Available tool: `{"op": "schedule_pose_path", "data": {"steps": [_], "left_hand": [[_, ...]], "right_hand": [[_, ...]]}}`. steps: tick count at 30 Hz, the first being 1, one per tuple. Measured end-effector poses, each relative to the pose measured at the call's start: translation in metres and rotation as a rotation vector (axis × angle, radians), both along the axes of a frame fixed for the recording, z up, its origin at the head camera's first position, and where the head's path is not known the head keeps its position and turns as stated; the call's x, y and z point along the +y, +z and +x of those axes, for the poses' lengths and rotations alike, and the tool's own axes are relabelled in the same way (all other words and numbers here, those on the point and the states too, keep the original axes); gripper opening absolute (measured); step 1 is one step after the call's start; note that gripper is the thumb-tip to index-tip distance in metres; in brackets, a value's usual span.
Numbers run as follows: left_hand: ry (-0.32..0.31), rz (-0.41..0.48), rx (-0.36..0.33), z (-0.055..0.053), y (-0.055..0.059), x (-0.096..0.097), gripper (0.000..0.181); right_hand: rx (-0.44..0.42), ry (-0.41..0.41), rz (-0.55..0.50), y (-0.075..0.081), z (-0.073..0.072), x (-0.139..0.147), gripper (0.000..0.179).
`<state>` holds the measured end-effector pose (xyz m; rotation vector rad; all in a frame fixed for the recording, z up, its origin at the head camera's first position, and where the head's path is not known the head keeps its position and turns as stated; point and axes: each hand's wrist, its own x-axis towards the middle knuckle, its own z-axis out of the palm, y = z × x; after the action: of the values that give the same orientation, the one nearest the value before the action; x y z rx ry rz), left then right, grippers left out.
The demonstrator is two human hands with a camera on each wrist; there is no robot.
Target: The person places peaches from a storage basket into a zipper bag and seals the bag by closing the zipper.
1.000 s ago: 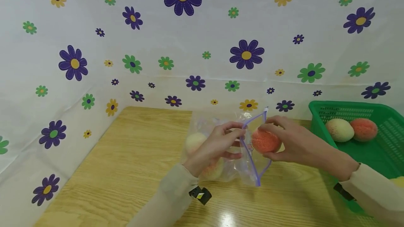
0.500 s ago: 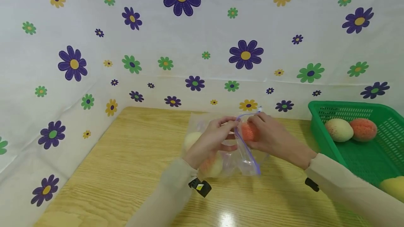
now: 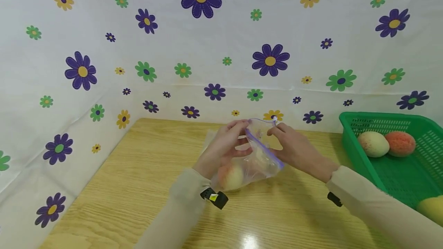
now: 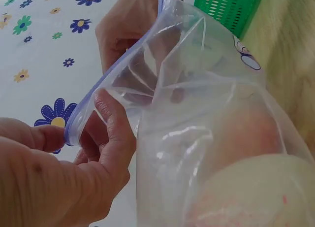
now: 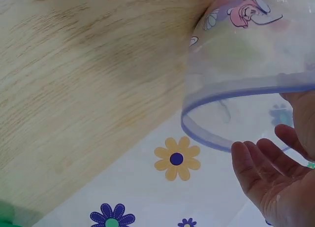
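A clear zip bag [image 3: 252, 172] with a purple closure strip is lifted and tilted, its mouth facing right. With thumb and fingers, my left hand [image 3: 221, 145] pinches the mouth's far edge. Inside the bag are peach-like fruits; a cream and orange peach [image 3: 231, 176] shows at the bottom. The left wrist view gives a close look at a pale peach [image 4: 256, 192] behind the plastic. My right hand [image 3: 297, 149] is at the mouth, fingers loosely bent and holding nothing. Fingertips [image 5: 241, 153] of that hand lie right at the purple rim in the right wrist view.
A green plastic basket [image 3: 361, 164] stands at the right of the wooden table [image 3: 145, 172]. In it lie a cream fruit [image 3: 373, 144], a red fruit [image 3: 400, 143] and a yellow fruit [image 3: 430, 207]. A white flowered cloth [image 3: 221, 41] rises behind the table.
My right hand moved left into the bag's mouth with a red peach and let go of it inside. The left hand raised the mouth edge and shifted slightly left; the bag tilted.
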<state>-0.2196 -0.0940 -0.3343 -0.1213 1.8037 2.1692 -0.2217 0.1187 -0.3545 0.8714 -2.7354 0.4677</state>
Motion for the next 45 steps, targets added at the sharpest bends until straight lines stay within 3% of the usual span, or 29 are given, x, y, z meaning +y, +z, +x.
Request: {"op": "schedule_pose_path", "data": {"steps": [9, 14, 21, 29, 36, 45], "left_hand": [[0.081, 0.067, -0.002, -0.001, 0.02, -0.012, 0.024], [0.093, 0.065, 0.007, -0.002, 0.023, -0.016, 0.027], [-0.01, 0.009, -0.003, 0.003, 0.014, -0.005, 0.03], [-0.109, -0.072, 0.015, 0.013, 0.001, 0.017, 0.036], [-0.159, -0.075, -0.01, 0.021, -0.006, 0.027, 0.035], [-0.185, -0.092, -0.034, 0.026, -0.01, 0.033, 0.033]], "right_hand": [[0.033, -0.005, 0.004, 0.019, 0.006, 0.014, 0.036], [0.063, -0.029, -0.002, 0.03, 0.009, 0.027, 0.034], [0.083, -0.062, 0.016, 0.046, 0.016, 0.052, 0.032], [0.038, -0.197, 0.091, 0.059, 0.021, 0.093, 0.037], [0.031, -0.249, 0.158, 0.054, 0.019, 0.141, 0.037], [-0.134, -0.326, 0.259, 0.042, 0.01, 0.193, 0.049]]}}
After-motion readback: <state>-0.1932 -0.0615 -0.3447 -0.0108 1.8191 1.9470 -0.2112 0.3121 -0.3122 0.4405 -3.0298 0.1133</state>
